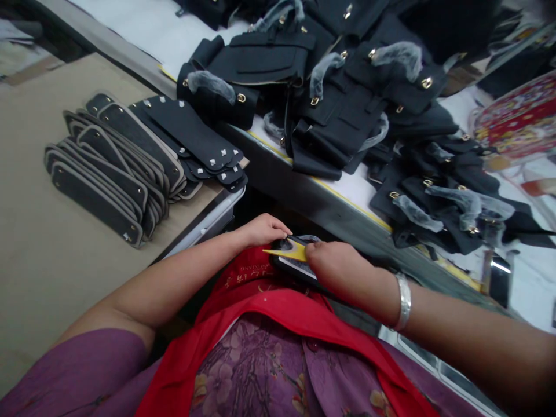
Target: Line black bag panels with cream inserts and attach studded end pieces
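Just below the middle of the frame, the right hand [332,260] grips a yellow tool [292,252] over a black piece [299,274], whose edge the left hand [264,229] pinches. Dark panels [104,168] lie left; black bags [339,110] crowd the upper right.

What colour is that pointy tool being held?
The pointy tool is yellow, as the head view shows.

One yellow tool [296,251], one bracelet [403,302]
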`<state>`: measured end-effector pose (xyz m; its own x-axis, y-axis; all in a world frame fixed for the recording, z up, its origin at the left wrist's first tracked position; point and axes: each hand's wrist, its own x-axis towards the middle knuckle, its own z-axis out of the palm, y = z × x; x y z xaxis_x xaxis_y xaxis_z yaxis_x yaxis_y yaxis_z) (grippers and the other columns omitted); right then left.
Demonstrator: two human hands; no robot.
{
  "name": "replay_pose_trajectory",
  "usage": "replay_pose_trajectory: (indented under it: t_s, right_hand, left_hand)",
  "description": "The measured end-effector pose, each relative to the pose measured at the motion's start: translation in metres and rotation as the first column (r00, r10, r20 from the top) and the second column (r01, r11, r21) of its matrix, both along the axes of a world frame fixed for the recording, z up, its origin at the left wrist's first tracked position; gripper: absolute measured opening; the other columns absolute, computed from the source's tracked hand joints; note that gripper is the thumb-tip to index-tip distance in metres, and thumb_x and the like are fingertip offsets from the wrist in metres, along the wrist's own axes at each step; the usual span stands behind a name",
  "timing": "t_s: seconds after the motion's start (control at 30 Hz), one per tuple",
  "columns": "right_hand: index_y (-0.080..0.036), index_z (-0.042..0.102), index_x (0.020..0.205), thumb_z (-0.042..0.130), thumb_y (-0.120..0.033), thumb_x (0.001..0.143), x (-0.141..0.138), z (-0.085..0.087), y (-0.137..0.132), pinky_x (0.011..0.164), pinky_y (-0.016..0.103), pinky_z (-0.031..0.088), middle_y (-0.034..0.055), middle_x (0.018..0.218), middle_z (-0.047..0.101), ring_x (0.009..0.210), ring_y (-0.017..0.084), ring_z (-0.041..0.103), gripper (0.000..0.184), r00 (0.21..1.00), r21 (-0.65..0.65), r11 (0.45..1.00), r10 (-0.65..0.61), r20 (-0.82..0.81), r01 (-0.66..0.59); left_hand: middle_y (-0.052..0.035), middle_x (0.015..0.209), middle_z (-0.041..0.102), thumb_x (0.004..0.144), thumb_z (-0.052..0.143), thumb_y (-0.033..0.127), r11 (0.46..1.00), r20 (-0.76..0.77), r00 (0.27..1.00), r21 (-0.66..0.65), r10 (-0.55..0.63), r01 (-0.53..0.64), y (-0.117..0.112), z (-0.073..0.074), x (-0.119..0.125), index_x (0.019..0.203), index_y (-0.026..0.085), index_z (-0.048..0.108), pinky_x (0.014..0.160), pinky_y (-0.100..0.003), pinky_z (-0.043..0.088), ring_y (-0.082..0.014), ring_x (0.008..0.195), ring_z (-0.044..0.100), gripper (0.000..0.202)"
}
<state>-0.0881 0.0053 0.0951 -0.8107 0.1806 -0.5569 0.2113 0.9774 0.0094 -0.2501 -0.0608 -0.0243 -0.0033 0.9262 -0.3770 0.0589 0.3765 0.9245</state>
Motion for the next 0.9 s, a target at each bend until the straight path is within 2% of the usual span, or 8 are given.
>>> replay_pose_trajectory:
  t_s: [0.07, 0.2, 0.33, 0.43, 0.53, 0.7, 0.8, 0.9]
  right_hand:
    - [-0.01, 0.061, 0.097, 0.041, -0.01, 0.082, 0.015, -0.005, -0.004, 0.056, 0.028, 0.045, 0.0132, 0.084, 0.068, 0.071, 0.022, 0.066, 0.024, 0.998, 0.019, 0.999, -0.05, -0.032, 0.051]
    - [-0.016, 0.06, 0.094, 0.044, -0.018, 0.084, 0.032, -0.012, 0.003, 0.055, 0.025, 0.04, 0.0081, 0.081, 0.067, 0.067, 0.018, 0.064, 0.019, 0.99, -0.016, 0.994, -0.11, -0.084, 0.109]
    - [-0.018, 0.061, 0.086, 0.042, -0.027, 0.087, 0.03, -0.009, 0.015, 0.054, 0.024, 0.035, 0.0061, 0.076, 0.067, 0.064, 0.016, 0.062, 0.021, 0.981, -0.066, 0.984, -0.173, -0.086, 0.168]
    - [-0.019, 0.062, 0.085, 0.042, -0.028, 0.086, 0.026, -0.007, 0.023, 0.053, 0.024, 0.033, 0.0048, 0.073, 0.067, 0.06, 0.015, 0.06, 0.022, 0.973, -0.153, 0.965, -0.224, -0.056, 0.213]
    - [-0.019, 0.063, 0.092, 0.044, -0.023, 0.083, 0.024, -0.009, 0.029, 0.056, 0.022, 0.034, 0.0036, 0.076, 0.068, 0.062, 0.013, 0.059, 0.021, 0.97, -0.263, 0.94, -0.239, -0.048, 0.219]
    - [-0.021, 0.06, 0.112, 0.044, -0.022, 0.082, 0.026, -0.015, 0.039, 0.062, 0.02, 0.039, 0.0029, 0.084, 0.068, 0.069, 0.013, 0.061, 0.034, 0.951, -0.393, 0.877, -0.307, -0.02, 0.275]
    - [-0.021, 0.06, 0.114, 0.044, -0.024, 0.082, 0.026, -0.017, 0.045, 0.063, 0.021, 0.04, 0.0027, 0.087, 0.069, 0.072, 0.014, 0.061, 0.036, 0.947, -0.431, 0.854, -0.321, 0.001, 0.291]
    - [-0.021, 0.06, 0.115, 0.044, -0.024, 0.082, 0.025, -0.02, 0.051, 0.063, 0.021, 0.04, 0.0021, 0.086, 0.069, 0.071, 0.014, 0.061, 0.037, 0.944, -0.472, 0.83, -0.328, 0.021, 0.298]
  left_hand:
    - [-0.0039, 0.08, 0.073, 0.069, 0.057, 0.013, 1.0, -0.006, 1.0, 0.005, 0.003, -0.003, 0.001, 0.001, 0.003, 0.089, 0.013, 0.073, 0.071, -0.022, 0.048, -0.0131, 0.072, 0.064, 0.025]
    - [-0.0052, 0.082, 0.072, 0.068, 0.06, 0.016, 0.999, 0.029, 0.999, -0.009, 0.039, -0.039, -0.003, 0.0, 0.007, 0.089, 0.012, 0.073, 0.072, -0.023, 0.048, -0.0143, 0.075, 0.064, 0.025]
    - [-0.0064, 0.08, 0.072, 0.066, 0.062, 0.018, 0.996, 0.153, 0.984, -0.018, 0.093, -0.091, -0.006, -0.003, 0.008, 0.089, 0.011, 0.073, 0.071, -0.025, 0.049, -0.0148, 0.072, 0.063, 0.026]
    - [-0.0085, 0.082, 0.072, 0.064, 0.063, 0.019, 0.995, 0.276, 0.956, -0.034, 0.098, -0.092, -0.007, -0.004, 0.009, 0.091, 0.009, 0.072, 0.072, -0.027, 0.049, -0.0159, 0.073, 0.063, 0.03]
    - [-0.0094, 0.083, 0.072, 0.063, 0.063, 0.02, 0.991, 0.357, 0.925, -0.079, 0.129, -0.108, -0.007, -0.003, 0.009, 0.09, 0.009, 0.072, 0.074, -0.029, 0.048, -0.016, 0.073, 0.063, 0.03]
    - [-0.0081, 0.082, 0.071, 0.064, 0.061, 0.02, 0.973, 0.4, 0.89, -0.157, 0.218, -0.168, -0.007, -0.001, 0.01, 0.084, 0.011, 0.072, 0.075, -0.028, 0.047, -0.0152, 0.074, 0.062, 0.025]
    - [-0.008, 0.081, 0.07, 0.067, 0.062, 0.028, 0.964, 0.403, 0.878, -0.168, 0.257, -0.205, -0.006, -0.001, 0.013, 0.08, 0.011, 0.072, 0.074, -0.028, 0.046, -0.0155, 0.074, 0.061, 0.024]
    - [-0.0073, 0.079, 0.068, 0.073, 0.061, 0.044, 0.956, 0.378, 0.879, -0.139, 0.291, -0.256, -0.006, -0.003, 0.023, 0.08, 0.011, 0.068, 0.072, -0.028, 0.045, -0.0146, 0.071, 0.06, 0.035]
